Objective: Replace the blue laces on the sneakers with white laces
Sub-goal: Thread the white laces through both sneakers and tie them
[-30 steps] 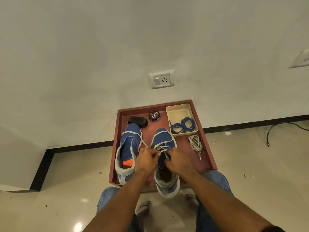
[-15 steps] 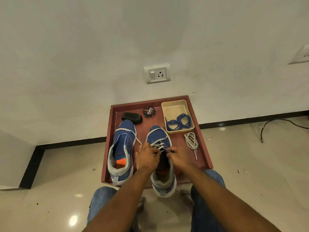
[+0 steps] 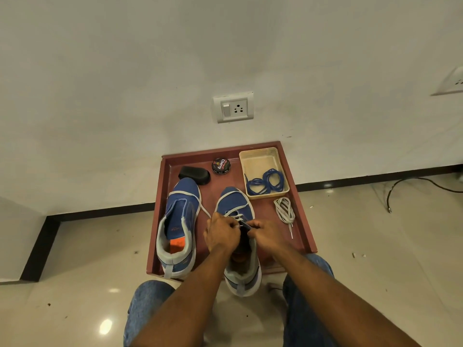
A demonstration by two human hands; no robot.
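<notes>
So from the head cam we've got both hands bunched over the right sneaker (image 3: pixel 235 209), which sits in a red tray (image 3: pixel 304 221) on the floor, heel hanging over the near edge. Our left hand (image 3: pixel 221 232) has its fingers curled in tight, pinching the white lace (image 3: pixel 234 217) right at the eyelets. Our right hand (image 3: pixel 266 236) is curled too, fingertips pinching at the dark tongue area just across from the left fingers; we can't tell exactly what bit it has hold of, lace or eyelet edge. The two sets of fingertips are almost touching. A few white crossings are already threaded just beyond the fingers, toward the toe, and a loose strand runs off to the left of the left hand.

Left of our left hand is the other sneaker (image 3: pixel 180 221), no lace in it. Beyond and right of our right fingers there's a beige bin (image 3: pixel 260 156) with the blue laces (image 3: pixel 266 181) coiled inside. Just right of the right hand lies a spare white lace bundle (image 3: pixel 284 210). Further out past the fingers, by the wall: a polish tin (image 3: pixel 221 166) and a black brush (image 3: pixel 194 174).
</notes>
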